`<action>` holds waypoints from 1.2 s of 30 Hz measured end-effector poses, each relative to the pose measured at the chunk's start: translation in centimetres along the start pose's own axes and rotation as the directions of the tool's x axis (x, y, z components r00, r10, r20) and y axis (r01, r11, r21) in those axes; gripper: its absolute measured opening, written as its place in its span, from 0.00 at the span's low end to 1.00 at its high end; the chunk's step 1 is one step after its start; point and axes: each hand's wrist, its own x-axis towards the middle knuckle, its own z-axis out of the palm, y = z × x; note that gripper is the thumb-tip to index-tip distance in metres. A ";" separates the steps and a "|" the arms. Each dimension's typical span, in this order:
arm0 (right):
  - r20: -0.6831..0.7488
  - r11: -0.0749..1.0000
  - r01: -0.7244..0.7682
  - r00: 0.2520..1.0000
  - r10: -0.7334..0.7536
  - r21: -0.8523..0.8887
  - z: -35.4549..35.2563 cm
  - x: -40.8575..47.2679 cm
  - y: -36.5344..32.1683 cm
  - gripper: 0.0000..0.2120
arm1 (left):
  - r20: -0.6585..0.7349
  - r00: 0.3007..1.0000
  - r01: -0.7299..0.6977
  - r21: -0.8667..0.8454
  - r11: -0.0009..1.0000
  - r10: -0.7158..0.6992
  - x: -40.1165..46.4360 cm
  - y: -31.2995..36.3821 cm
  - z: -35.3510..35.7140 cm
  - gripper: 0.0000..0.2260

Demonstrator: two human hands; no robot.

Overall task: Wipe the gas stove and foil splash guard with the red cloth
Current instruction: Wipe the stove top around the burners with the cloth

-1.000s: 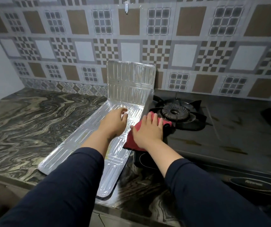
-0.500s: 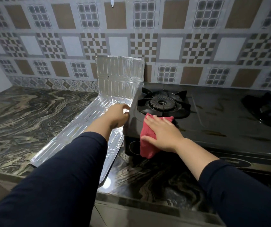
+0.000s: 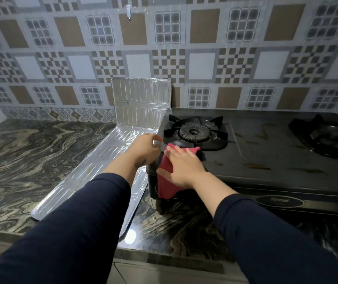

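Since half a second ago the right hand (image 3: 184,167) slid the red cloth (image 3: 165,177) toward the black gas stove's (image 3: 266,156) front-left corner, palm flat, cloth draping over the edge. Left hand (image 3: 145,149), loosely curled, touches the ribbed foil splash guard (image 3: 106,160), lying lengthwise front-to-back on swirly marble countertop (image 3: 31,156), back panel upright against patterned tiles (image 3: 184,64).

dark navy long sleeves (image 3: 86,218), bare hands

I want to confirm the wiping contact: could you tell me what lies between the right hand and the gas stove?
In the head view, the red cloth lies between the right hand and the gas stove, draped over its front left corner.
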 end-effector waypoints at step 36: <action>0.184 0.852 -0.524 0.839 0.512 0.021 -3.3 -4.0 18.2 0.36 | 0.134 0.938 -0.326 0.021 0.945 0.320 9.9 10.0 3.9 0.14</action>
